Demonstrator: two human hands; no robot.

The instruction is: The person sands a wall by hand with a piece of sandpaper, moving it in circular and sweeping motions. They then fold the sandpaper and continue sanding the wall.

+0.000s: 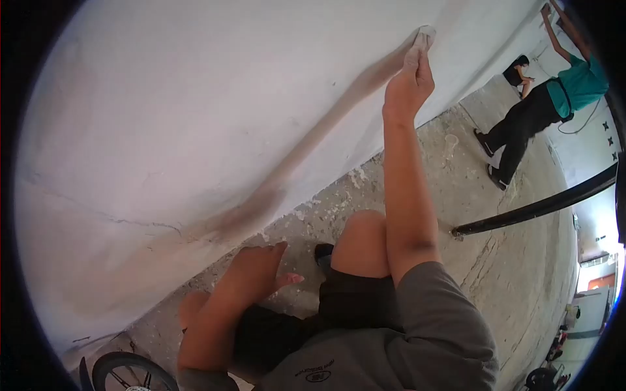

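Grey logo T-shirt (391,352), apparently black shorts (357,302).

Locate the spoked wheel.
The spoked wheel is at the head view's bottom left, partly cut off, left of the grey left sleeve and near the base of the white wall.

A black pole (541,207) meets the cracked grey floor (515,260), with light (611,246) glaring far right.

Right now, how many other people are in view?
2: a teal-shirted person standing at upper right, and a dark-clothed person seated or crouching farther back. Others may be hidden.
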